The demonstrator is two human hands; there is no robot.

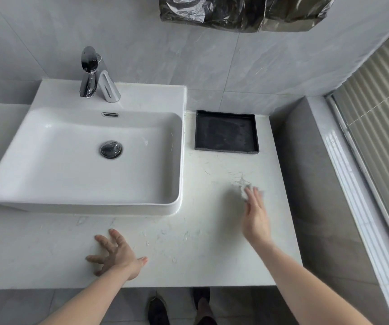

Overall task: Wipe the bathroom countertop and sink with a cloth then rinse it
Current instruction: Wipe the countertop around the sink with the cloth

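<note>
Cloth [245, 192] blurred under right hand [255, 218] fingertips, grip unclear; left hand [116, 253] splayed flat on countertop [188, 242], released, below sink [83, 160].

White marbled countertop [188, 242], wet in streaks. Carries a white sink [48, 198] on the left and a shallow black tray [226, 131] at the back right, beside the sink, apart from it.
</note>
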